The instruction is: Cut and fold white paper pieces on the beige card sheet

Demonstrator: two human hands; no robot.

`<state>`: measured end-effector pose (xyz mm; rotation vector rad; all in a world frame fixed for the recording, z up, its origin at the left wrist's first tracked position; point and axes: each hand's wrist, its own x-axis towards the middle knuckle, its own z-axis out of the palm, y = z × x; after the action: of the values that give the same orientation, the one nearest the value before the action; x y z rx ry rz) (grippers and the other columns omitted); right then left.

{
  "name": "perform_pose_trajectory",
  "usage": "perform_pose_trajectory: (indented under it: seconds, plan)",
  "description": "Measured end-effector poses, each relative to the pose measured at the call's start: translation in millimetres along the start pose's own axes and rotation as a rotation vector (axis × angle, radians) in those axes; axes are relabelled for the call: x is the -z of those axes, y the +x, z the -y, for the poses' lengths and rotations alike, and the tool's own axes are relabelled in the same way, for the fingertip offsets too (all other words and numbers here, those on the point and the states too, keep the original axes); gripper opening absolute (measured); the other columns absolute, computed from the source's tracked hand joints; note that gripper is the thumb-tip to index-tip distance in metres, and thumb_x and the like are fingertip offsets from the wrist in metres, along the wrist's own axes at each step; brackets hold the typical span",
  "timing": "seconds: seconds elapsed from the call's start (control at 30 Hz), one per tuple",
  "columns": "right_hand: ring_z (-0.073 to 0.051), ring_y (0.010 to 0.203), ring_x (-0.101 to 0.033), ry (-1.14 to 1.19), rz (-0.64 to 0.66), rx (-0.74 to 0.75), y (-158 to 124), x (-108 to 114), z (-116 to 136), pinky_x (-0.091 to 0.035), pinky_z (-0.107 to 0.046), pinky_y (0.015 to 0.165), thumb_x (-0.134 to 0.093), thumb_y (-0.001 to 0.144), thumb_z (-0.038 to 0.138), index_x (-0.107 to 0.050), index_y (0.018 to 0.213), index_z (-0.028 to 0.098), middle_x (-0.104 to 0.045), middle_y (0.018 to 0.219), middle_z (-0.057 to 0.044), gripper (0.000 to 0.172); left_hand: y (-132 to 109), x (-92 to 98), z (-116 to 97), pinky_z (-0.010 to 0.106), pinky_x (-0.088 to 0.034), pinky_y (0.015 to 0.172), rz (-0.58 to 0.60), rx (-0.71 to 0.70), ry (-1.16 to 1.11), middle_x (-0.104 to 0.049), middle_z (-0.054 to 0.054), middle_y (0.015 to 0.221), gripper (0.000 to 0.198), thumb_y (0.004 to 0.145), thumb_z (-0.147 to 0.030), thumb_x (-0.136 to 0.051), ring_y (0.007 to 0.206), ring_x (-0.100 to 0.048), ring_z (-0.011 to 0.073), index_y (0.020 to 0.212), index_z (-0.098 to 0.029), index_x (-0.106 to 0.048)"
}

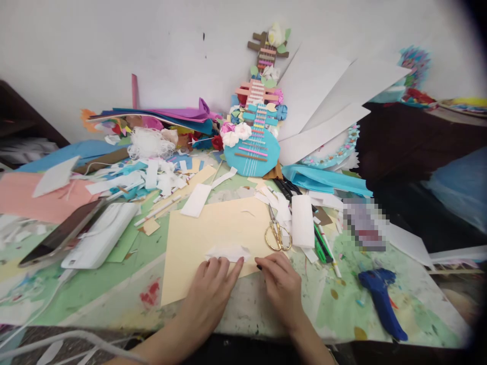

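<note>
A small piece of white paper (227,252) lies on a cream sheet (213,223) near the table's front. My left hand (213,284) rests with its fingertips on the lower edge of this white piece, fingers close together and index finger stretched out to the right. Just right of it, my right hand (279,281) is pinched around a small dark tip, perhaps a pen, mostly hidden by the fingers. Gold-handled scissors (278,237) lie beyond my right hand, beside a white roll (303,221).
A blue glue gun (382,301) lies at the right, a green cutter (322,244) nearer the middle. Phone-like devices (101,235) and a cable are at the left. Paper scraps (163,177) and a turquoise paper guitar (251,152) stand along the back.
</note>
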<state>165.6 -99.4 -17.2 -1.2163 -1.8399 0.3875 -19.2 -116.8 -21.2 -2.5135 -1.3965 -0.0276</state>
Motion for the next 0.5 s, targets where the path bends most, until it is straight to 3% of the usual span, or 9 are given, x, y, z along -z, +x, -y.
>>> perform_pose_trajectory:
  seconds: [0.13,0.23,0.37,0.5]
  plan:
    - [-0.017,0.077,-0.055,-0.03,0.111,-0.042,25.2,16.4,5.6,-0.046,-0.03,0.068,-0.047,0.083,0.011,-0.065,0.092,0.018,-0.059,0.078,-0.006,0.021,-2.8,-2.0,5.3,0.041,-0.038,0.078,-0.042,-0.037,-0.002,-0.051,0.012,0.107,0.05,0.083,-0.013,-0.042,0.095,-0.048,0.0281,0.132,-0.024,-0.039]
    - [-0.017,0.082,-0.056,-0.084,0.342,-0.026,56.8,14.6,8.0,-0.044,-0.031,0.074,-0.049,0.081,0.011,-0.066,0.09,0.018,-0.063,0.083,-0.006,0.02,-3.2,-3.5,7.8,0.041,-0.038,0.079,-0.052,-0.061,-0.009,-0.051,0.013,0.112,0.048,0.084,-0.015,-0.043,0.101,-0.048,0.03,0.131,-0.026,-0.04]
    - [-0.016,0.083,-0.058,-0.154,0.557,-0.005,98.1,-14.9,7.5,-0.041,-0.027,0.074,-0.047,0.081,0.011,-0.067,0.085,0.016,-0.067,0.086,-0.006,0.02,-2.5,-6.9,9.0,0.044,-0.035,0.085,-0.056,-0.048,-0.023,-0.051,0.014,0.115,0.047,0.085,-0.019,-0.044,0.11,-0.045,0.0323,0.131,-0.028,-0.039]
    - [-0.013,0.073,-0.058,-0.213,0.765,-0.013,119.5,-47.5,9.5,-0.038,-0.023,0.064,-0.049,0.078,0.013,-0.066,0.081,0.014,-0.067,0.08,-0.005,0.017,-1.8,-4.6,13.1,0.048,-0.032,0.089,-0.049,-0.062,-0.047,-0.051,0.014,0.118,0.049,0.084,-0.024,-0.047,0.114,-0.043,0.0328,0.132,-0.031,-0.038]
